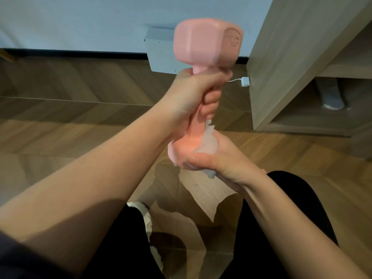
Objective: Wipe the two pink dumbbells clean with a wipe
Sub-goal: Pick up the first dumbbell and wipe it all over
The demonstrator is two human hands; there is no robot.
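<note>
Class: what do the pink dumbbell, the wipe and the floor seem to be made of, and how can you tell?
The pink dumbbell: likely vinyl or rubber coating, matt, even colour, rounded edges, moulded lettering; the core is hidden.
The wipe: thin non-woven cloth or paper, pale, translucent, crumpled, ragged-edged.
The floor: wood or wood-look laminate, grained planks in herringbone, low sheen.

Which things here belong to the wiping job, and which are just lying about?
Job: pink dumbbell; left hand gripping it; wipe; right hand holding it.
Lying about: white plug; wooden cabinet; white shoe.
</note>
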